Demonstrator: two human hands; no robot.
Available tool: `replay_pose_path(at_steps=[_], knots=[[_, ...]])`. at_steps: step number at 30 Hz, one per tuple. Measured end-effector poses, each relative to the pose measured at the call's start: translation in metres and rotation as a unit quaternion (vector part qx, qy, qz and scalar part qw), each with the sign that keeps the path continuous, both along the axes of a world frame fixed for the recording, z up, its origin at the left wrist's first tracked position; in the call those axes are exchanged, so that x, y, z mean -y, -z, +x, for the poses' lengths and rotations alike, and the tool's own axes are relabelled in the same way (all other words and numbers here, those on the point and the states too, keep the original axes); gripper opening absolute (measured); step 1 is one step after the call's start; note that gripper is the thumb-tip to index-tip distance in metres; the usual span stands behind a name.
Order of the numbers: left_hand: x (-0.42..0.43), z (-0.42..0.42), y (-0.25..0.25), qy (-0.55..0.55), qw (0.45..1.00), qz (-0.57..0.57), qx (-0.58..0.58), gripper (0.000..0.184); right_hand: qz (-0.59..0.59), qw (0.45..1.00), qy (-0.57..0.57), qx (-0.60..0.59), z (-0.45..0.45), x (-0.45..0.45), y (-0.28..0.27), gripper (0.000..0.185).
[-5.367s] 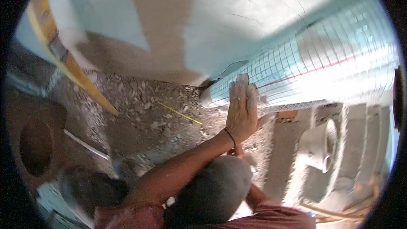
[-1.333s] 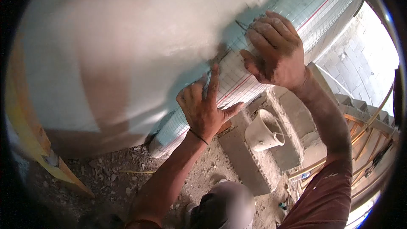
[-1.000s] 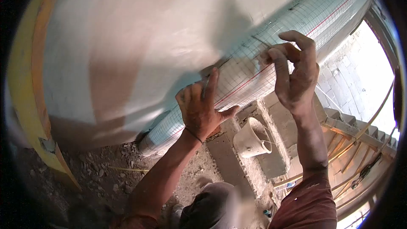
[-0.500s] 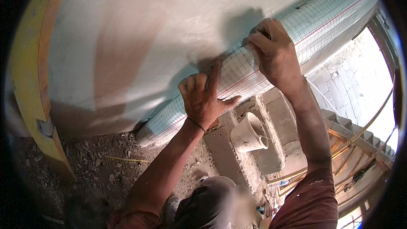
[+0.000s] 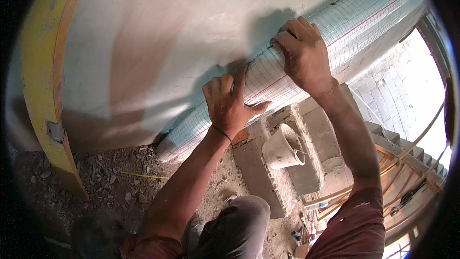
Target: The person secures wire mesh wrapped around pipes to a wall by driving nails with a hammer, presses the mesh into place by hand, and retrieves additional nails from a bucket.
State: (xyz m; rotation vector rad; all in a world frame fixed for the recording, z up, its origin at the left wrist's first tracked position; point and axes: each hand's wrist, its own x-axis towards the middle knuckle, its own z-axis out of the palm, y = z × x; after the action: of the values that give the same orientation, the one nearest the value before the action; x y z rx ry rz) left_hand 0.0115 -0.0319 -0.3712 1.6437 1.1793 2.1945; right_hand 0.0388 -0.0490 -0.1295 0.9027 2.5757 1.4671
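A pale column wrapped in wire mesh [image 5: 273, 79] with a red line along it runs slantwise beside the plastered wall [image 5: 158, 33]. Fingers spread, my left hand [image 5: 230, 108] lies on the mesh, its index finger reaching the edge by the wall. Further up the column, my right hand [image 5: 305, 60] is closed at the mesh edge, its fingertips pinched together against the wall side. What it pinches is too small and hidden to make out. A dark cord circles my left wrist.
Below the column, a white bucket [image 5: 279, 152] stands on grey blocks [image 5: 256, 175]. Rubble [image 5: 103, 180] and a thin yellow strip [image 5: 143, 176] lie at the wall's foot. A yellow plank [image 5: 45, 86] rises at left; wooden poles [image 5: 393, 177] are at lower right.
Both hands have come onto the mesh since the earliest frame. My right hand, raised off it with fingers apart a second ago, has moved back to the wall-side edge and closed. My left hand has stayed put lately.
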Motion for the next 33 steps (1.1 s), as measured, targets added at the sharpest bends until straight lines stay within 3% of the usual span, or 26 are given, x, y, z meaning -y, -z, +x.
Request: replay_pose_path(at_steps=[2, 4, 13, 22, 33], knots=[[0.000, -0.001, 0.000, 0.002, 1.000, 0.004, 0.005, 0.115, -0.009, 1.000, 0.005, 0.002, 0.000, 0.002, -0.001, 0.007], [-0.001, -0.003, -0.002, 0.020, 1.000, 0.007, 0.017, 0.115, -0.064, 0.992, -0.018, -0.111, 0.000, 0.002, -0.002, 0.009], [0.004, -0.008, -0.005, 0.046, 0.999, -0.003, 0.012, 0.111, -0.056, 0.998, 0.036, 0.003, -0.007, 0.007, -0.001, 0.006], [0.005, -0.010, -0.007, 0.052, 0.998, -0.018, -0.005, 0.113, -0.080, 0.992, 0.002, 0.097, -0.010, -0.004, 0.003, 0.007], [0.004, -0.010, -0.005, 0.046, 0.999, -0.005, -0.003, 0.114, -0.060, 0.996, 0.052, 0.036, -0.006, -0.006, 0.015, 0.005]])
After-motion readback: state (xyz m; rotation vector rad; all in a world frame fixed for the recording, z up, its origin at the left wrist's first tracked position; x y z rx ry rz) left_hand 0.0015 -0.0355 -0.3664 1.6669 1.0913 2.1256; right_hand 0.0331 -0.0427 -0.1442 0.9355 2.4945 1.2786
